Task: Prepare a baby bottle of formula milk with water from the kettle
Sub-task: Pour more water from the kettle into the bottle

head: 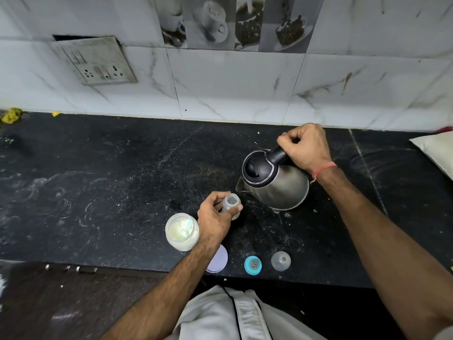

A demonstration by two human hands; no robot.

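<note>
Our left hand (212,218) curls around the open baby bottle (231,204) standing on the black counter (98,182), while our right hand (305,146) is fisted on the handle of the steel kettle (274,179), its spout just beside the bottle's mouth. The open formula jar (182,231) sits touching our left wrist, and its lilac lid (218,259), the teal nipple ring (253,265) and clear cap (281,260) lie near the counter's front edge.

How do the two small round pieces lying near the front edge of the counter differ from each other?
The teal ring is bright blue-green and looks flat and low; the clear cap beside it is greyish, see-through and dome-shaped. The teal ring lies left, nearer the lilac lid; the clear cap lies right. Both rest loose on the black counter, off the bottle, touched by neither hand.
</note>
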